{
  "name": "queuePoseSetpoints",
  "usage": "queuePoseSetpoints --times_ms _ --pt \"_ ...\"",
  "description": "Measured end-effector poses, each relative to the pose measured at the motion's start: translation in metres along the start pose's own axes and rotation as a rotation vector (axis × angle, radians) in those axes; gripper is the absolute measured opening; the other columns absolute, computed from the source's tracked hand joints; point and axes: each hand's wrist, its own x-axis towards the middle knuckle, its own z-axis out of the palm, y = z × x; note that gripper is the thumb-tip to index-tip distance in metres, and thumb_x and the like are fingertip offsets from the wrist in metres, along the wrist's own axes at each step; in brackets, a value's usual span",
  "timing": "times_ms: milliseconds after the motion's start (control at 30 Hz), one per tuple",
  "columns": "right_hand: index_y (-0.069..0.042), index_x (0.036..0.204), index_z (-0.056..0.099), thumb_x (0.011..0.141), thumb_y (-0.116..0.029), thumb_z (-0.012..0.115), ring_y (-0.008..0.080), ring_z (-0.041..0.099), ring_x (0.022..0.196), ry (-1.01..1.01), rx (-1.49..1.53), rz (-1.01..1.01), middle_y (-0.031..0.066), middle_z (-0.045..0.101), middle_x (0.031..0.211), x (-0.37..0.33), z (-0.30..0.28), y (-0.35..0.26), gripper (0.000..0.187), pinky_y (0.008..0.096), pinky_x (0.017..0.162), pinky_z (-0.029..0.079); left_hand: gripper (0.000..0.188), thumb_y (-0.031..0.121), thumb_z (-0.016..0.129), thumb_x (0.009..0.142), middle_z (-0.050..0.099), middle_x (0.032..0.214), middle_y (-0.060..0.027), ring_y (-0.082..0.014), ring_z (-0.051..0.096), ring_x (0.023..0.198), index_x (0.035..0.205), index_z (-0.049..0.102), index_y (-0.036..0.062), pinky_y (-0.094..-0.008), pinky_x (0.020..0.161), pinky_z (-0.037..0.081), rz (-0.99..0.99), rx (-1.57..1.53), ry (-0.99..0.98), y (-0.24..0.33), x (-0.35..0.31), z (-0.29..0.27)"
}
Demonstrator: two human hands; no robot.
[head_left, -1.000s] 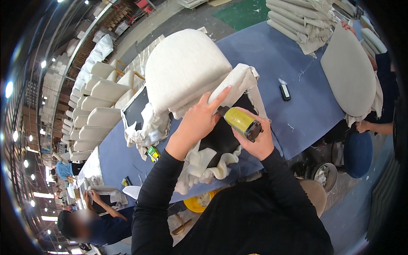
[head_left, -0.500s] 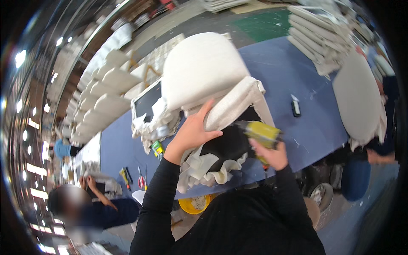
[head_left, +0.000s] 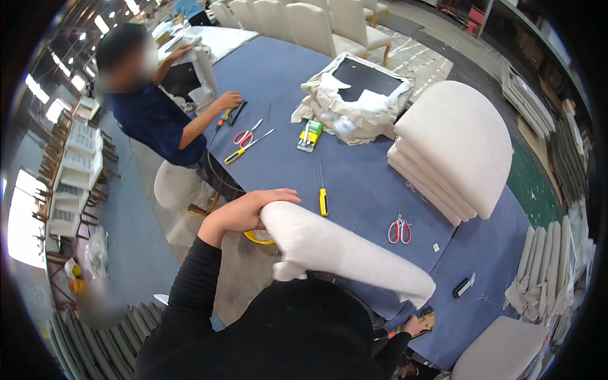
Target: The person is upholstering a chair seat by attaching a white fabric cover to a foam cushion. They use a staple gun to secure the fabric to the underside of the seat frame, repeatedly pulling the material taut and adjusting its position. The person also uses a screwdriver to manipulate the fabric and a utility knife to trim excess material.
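Note:
Close in front of me, a cream upholstered panel [head_left: 345,250] is tilted on edge at the near side of the blue table. My left hand [head_left: 244,212] grips its left end, fingers over the top edge and thumb hidden. Beyond the panel's right end, my right hand [head_left: 415,326] is closed on a yellow-green staple gun [head_left: 429,318] low by the table edge. An orange fitting and hose show beside that hand. Past the panel lie a yellow-handled screwdriver [head_left: 324,202] and red-handled scissors [head_left: 399,229]. A black utility knife [head_left: 462,288] rests right of the panel.
Stacked cream panels [head_left: 459,145] stand on the blue table [head_left: 278,76] at the right. A fabric-draped black-centred panel [head_left: 367,79] and a green-yellow box [head_left: 310,135] lie farther back. At the left, a co-worker [head_left: 152,104] reaches toward another staple gun [head_left: 236,114]. More panels [head_left: 500,354] sit lower right.
My view has swung toward the left. The panel under my left hand now stands tilted close to me, its black underside out of sight. My right hand with the staple gun has moved away from it, rightward.

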Motion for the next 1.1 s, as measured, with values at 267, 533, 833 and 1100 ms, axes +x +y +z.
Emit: queuePoseSetpoints --times_ms 267,533,833,1100 --pt "-0.021 0.177 0.027 0.116 -0.052 0.055 0.0374 0.045 0.157 -1.137 0.744 0.677 0.0204 0.04 0.176 -0.038 0.005 -0.214 0.074 0.0605 0.118 0.049 0.059 0.012 0.075 0.095 0.062 0.162 -0.016 -0.0379 0.062 0.146 0.154 0.067 0.0151 -0.0479 0.122 0.049 -0.198 0.002 0.279 -0.051 -0.07 0.011" --pt "-0.003 0.176 0.026 0.115 -0.03 0.049 0.0384 0.051 0.155 -1.32 0.995 0.3 0.0193 0.045 0.174 -0.077 -0.074 -0.309 0.071 0.0511 0.126 0.045 0.044 0.009 0.069 0.098 0.07 0.15 -0.0168 -0.0376 0.063 0.145 0.142 0.072 0.0078 -0.0431 0.122 0.048 0.049 -0.065 0.274 -0.038 -0.01 0.013" --pt "-0.02 0.18 0.017 0.105 -0.021 0.074 0.0284 0.057 0.143 -0.828 0.507 0.043 0.0169 0.045 0.172 0.002 -0.078 -0.191 0.094 0.0395 0.11 0.053 0.06 0.019 0.069 0.102 0.046 0.175 -0.0095 -0.0412 0.043 0.16 0.161 0.059 0.0266 -0.0593 0.125 0.041 -0.134 0.189 0.128 -0.179 0.127 0.174" --pt "0.001 0.176 0.019 0.113 -0.032 0.067 0.0333 0.04 0.16 -0.513 0.318 0.203 0.0246 0.039 0.175 -0.052 0.009 -0.08 0.085 0.0445 0.13 0.033 0.05 0.028 0.073 0.102 0.034 0.182 -0.0033 -0.0343 0.024 0.17 0.151 0.068 0.0402 -0.078 0.126 0.029 -0.081 0.562 0.101 -0.251 0.1 0.208"
